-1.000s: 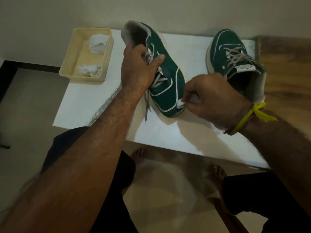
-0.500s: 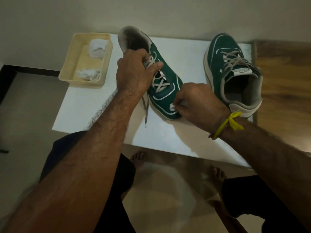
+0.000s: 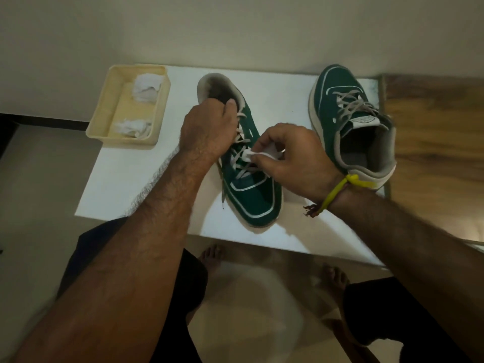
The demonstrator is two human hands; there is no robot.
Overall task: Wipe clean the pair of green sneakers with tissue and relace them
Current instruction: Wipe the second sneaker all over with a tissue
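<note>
Your right hand (image 3: 290, 163) has moved its pinched tissue (image 3: 250, 155) from the toe up onto the laces (image 3: 239, 163). Your left hand (image 3: 207, 132) still grips the near sneaker (image 3: 251, 200) at its collar, so wiping continues.

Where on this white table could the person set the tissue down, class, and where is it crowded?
Bare white table lies between the cream tray and the held sneaker, and farther back between that sneaker and the second sneaker. It is crowded where the left hand and right hand work the tissue over the laces.
</note>
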